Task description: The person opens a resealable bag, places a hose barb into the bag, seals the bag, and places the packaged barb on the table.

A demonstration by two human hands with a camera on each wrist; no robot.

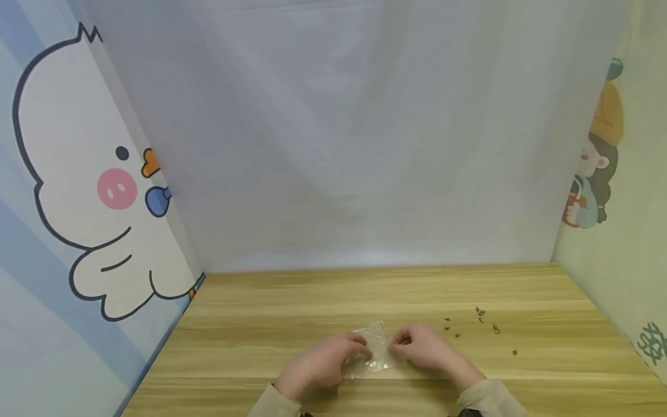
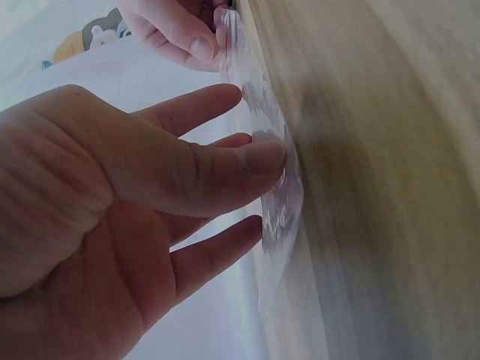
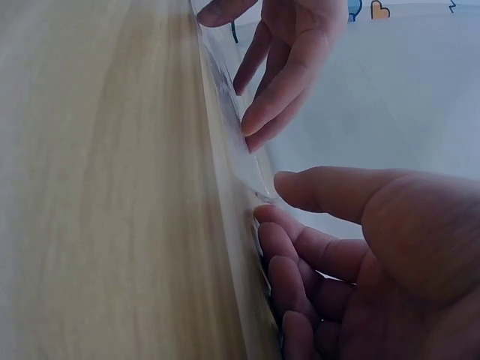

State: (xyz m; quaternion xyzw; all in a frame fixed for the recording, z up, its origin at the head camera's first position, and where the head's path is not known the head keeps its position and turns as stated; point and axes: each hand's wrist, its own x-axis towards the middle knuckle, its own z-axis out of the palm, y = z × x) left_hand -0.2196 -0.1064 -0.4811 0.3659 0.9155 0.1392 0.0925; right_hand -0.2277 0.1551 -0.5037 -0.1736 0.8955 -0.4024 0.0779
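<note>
A small clear plastic zip bag [image 1: 376,336] lies on the wooden table between the two hands, its surface wrinkled and shiny. My left hand [image 1: 333,354] rests on the bag's left part. In the left wrist view, that hand's thumb [image 2: 262,157] and spread fingers touch the crinkled film. At the bag's right edge is my right hand [image 1: 420,345], with thumb and index finger pinching the film there. Seen from the right wrist, its other fingers [image 3: 289,289] curl in low against the tabletop.
Several tiny dark pieces [image 1: 496,329] lie scattered on the table [image 1: 250,324] to the right of and beyond the right hand. A pale cloth wall [image 1: 333,145] rises at the table's back edge. Printed cartoon panels [image 1: 68,145] stand at both sides.
</note>
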